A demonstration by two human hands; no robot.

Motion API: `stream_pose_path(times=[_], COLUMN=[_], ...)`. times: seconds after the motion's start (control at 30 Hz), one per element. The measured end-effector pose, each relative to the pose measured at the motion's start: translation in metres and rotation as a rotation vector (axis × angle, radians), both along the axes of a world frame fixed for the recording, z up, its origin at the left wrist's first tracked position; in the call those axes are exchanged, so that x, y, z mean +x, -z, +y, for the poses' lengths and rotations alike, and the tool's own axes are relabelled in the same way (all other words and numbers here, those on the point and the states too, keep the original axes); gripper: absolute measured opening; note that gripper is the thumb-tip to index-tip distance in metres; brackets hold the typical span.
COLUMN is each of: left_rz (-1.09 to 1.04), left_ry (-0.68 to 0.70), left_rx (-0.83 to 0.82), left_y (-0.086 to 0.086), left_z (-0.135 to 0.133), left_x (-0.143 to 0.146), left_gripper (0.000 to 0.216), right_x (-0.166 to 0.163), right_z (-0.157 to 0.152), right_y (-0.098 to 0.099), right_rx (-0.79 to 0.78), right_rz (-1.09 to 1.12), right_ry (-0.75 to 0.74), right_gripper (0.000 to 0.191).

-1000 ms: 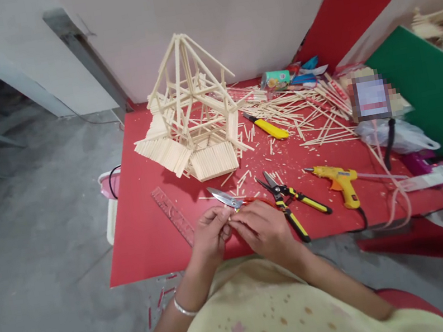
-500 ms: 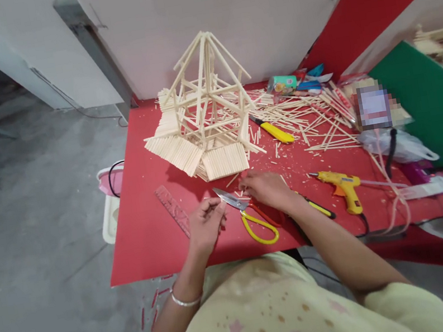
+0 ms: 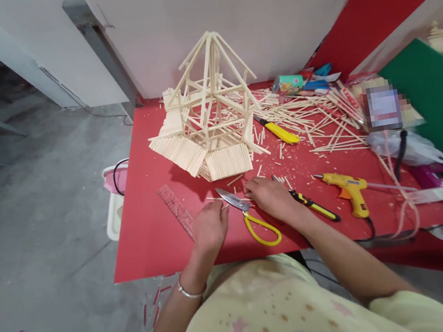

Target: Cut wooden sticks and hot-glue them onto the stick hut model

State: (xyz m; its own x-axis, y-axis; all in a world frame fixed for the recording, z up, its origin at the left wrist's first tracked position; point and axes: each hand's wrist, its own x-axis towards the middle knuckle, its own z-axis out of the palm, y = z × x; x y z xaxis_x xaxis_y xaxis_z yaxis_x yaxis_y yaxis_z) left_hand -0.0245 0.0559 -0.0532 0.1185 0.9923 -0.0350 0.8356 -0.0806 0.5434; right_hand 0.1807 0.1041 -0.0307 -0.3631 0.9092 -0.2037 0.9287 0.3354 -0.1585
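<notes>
My left hand (image 3: pixel 210 225) is closed, fingers curled, just left of the scissors (image 3: pixel 233 201). A thin pale stick (image 3: pixel 215 198) shows at its fingertips; whether they grip it I cannot tell. My right hand (image 3: pixel 271 196) is also closed, palm down, right of the blades, and what its fingers hold is hidden. The scissors lie slightly open, with one yellow handle showing and the other side covered by my right hand. Beyond both hands stands a stick-built model (image 3: pixel 215 104) with a pointed frame and slatted panels (image 3: pixel 229 162) around its base.
A clear ruler (image 3: pixel 176 210) lies left on the red table (image 3: pixel 141 247). Rightward are a black-and-yellow cutter (image 3: pixel 317 206), a yellow glue gun (image 3: pixel 350 189) with its cord, and a yellow knife (image 3: pixel 279 132). Loose sticks (image 3: pixel 315 116), plastic bags (image 3: pixel 405 149) and a green board (image 3: pixel 436 107) fill the back right.
My left hand has turned, its back now more upward and its fingers more curled. My right hand stays beside the scissors, now covering the red handle. The view has shifted slightly.
</notes>
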Motion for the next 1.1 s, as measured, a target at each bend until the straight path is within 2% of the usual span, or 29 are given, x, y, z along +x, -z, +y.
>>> stream_pose_path(times=[0.1,0.23,0.37,0.5,0.6,0.7,0.77,0.8,0.9,1.0,1.1], left_rz=[-0.093,-0.274,-0.355,-0.445,-0.669,-0.927,-1.091,-1.177,-1.39,-1.469,-1.491], left_ry=[-0.006,-0.026,-0.034,-0.057,-0.13,-0.241,-0.311,-0.344,-0.416,-0.436,-0.438], left_rx=[0.012,0.059,0.085,0.086,0.035,-0.062,-0.135,-0.168,-0.214,-0.199,-0.186], left_y=[-0.003,-0.008,-0.017,-0.024,-0.026,-0.028,-0.028,-0.029,-0.036,-0.054,-0.071], left_z=[0.001,0.007,0.013,0.016,0.015,0.014,0.015,0.016,0.02,0.021,0.017], left_x=[-0.002,-0.003,0.001,0.009,0.009,0.004,0.0,-0.001,-0.001,0.001,-0.001], left_gripper=[0.019,0.015,0.017,0.014,0.012,0.014,0.018,0.02,0.022,0.023,0.024], right_x=[0.007,0.019,0.007,-0.016,-0.019,-0.013,-0.01,-0.011,-0.022,-0.042,-0.059], right_z=[0.003,0.01,0.008,0.002,0.002,-0.004,-0.015,-0.021,-0.038,-0.041,-0.035], right_y=[-0.004,-0.02,-0.034,-0.023,-0.01,-0.011,-0.021,-0.029,-0.057,-0.083,-0.096], right_rx=[0.027,0.07,0.052,0.032,0.039,0.029,0.043,0.075,0.269,0.416,0.511], right_rz=[-0.007,-0.03,-0.026,-0.018,-0.003,0.037,0.184,0.331,0.724,0.795,0.792], right_ry=[0.079,0.194,0.191,0.148,0.154,0.136,0.109,0.095,0.077,0.072,0.024], right_gripper=[0.024,0.031,0.029,0.03,0.029,0.02,0.016,0.015,0.016,0.012,0.015])
